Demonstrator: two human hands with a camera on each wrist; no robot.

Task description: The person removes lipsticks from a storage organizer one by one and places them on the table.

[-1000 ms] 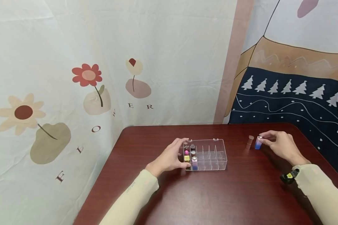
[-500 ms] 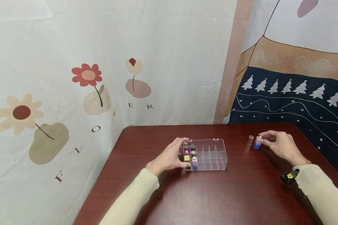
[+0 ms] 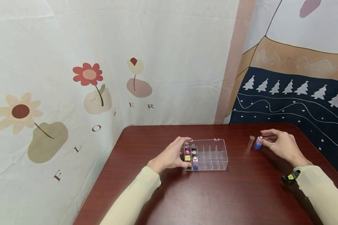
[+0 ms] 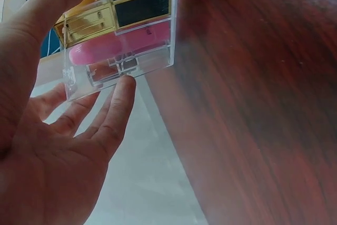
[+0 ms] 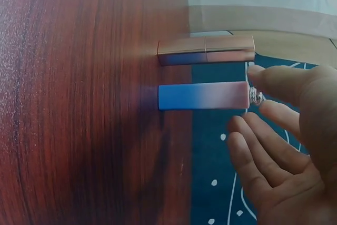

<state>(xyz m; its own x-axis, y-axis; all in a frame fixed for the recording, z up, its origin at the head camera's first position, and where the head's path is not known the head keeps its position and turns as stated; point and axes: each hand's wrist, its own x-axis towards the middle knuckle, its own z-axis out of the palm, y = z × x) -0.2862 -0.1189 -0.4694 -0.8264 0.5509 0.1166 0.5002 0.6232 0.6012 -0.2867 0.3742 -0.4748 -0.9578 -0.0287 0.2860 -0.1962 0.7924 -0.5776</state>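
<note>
My left hand [image 3: 171, 157] grips the left end of a clear divided box [image 3: 211, 170], thumb on the near side and fingers on the far side. Several lipsticks stand in its two left columns, among them a yellow-topped one [image 3: 187, 158] and a pink one [image 4: 116, 48]. To the right, my right hand [image 3: 281, 145] pinches the silver knob on top of a blue-to-pink lipstick tube [image 5: 202, 96] between thumb and index finger. That tube stands upright on the table, its base at the wood. Close to its left is a rose-gold lipstick [image 5: 205, 49], also upright.
The dark red wooden table [image 3: 214, 197] meets a pale printed cloth [image 3: 171, 93] at its back edge. A navy cloth with white trees [image 3: 293, 103] hangs along the right side. The box's compartments are split by thin clear dividers [image 3: 209, 153].
The head view has shifted very slightly. Both hands, the box and the two tubes on the table keep their places.
</note>
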